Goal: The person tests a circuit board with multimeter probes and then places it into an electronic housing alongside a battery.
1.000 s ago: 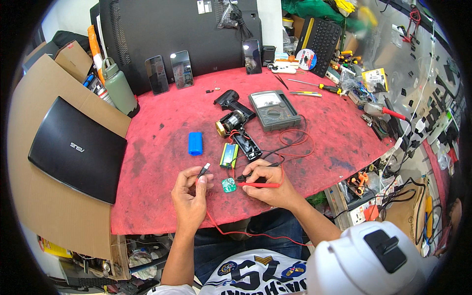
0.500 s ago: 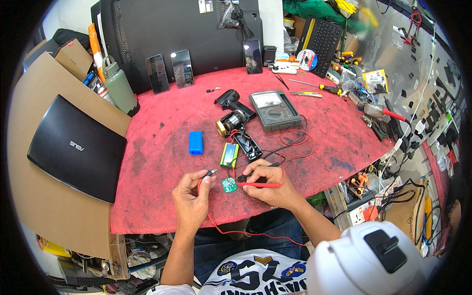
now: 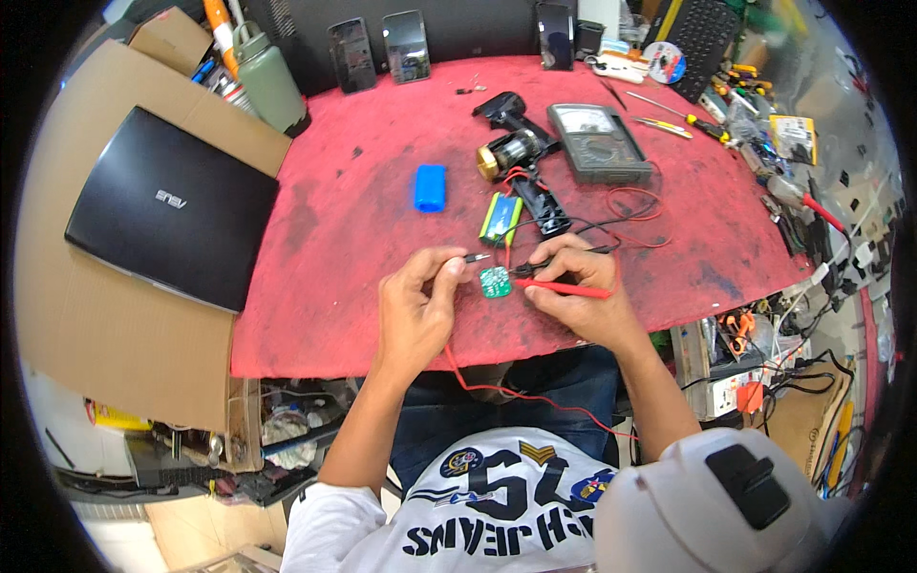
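A small green circuit board (image 3: 496,282) lies on the red mat, wired to a green-and-blue battery pack (image 3: 501,220) just beyond it. Pinched in my left hand (image 3: 420,298) is a small metal-tipped plug (image 3: 476,258), its tip just beyond the board's upper left edge. A red lead runs from beneath that hand towards my lap. My right hand (image 3: 583,291) grips a red test probe (image 3: 573,287) and a black test probe (image 3: 537,270) together, both pointing at the board's right side. Whether their tips touch it I cannot tell. The opened black handheld device (image 3: 516,153) with a motor sits beyond.
An analog multimeter (image 3: 599,143) stands at the right rear, near a screwdriver (image 3: 705,126). A blue battery pack (image 3: 430,188) lies left of the device. At the left are a closed black laptop (image 3: 172,210) and a green bottle (image 3: 269,86). Phones lean along the back.
The whole view has shifted, so the bench sits higher and further right in the picture. My left hand has brought the plug closer to the board. My right hand keeps the probes beside it.
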A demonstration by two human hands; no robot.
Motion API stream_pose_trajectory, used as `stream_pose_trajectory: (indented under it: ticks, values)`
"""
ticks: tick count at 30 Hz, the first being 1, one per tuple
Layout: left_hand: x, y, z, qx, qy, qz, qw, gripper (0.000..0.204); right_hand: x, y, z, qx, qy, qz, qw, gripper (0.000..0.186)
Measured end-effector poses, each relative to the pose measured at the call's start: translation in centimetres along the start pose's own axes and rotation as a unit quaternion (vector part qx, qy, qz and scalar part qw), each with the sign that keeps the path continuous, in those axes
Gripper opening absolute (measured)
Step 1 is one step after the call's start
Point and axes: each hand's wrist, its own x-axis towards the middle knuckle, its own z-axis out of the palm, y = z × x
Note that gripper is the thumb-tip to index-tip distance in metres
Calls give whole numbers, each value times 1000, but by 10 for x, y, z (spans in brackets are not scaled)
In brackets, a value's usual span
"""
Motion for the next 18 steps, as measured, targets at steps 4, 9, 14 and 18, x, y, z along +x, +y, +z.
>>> stream_pose_trajectory:
  ticks: [4,9,14,18]
  values:
    - [2,12,-8,113,-34,24,993,14,-1,-3,0,-13,-10,3,1000,11]
    - [13,27,-13,223,-78,115,965,10,0,-4,2,3,-12,27,1000,11]
    - [27,25,-10,256,-137,185,939,11,1,1,0,7,-12,11,1000,11]
    - [32,25,-8,275,-184,190,924,15,0,2,0,4,-13,9,1000,10]
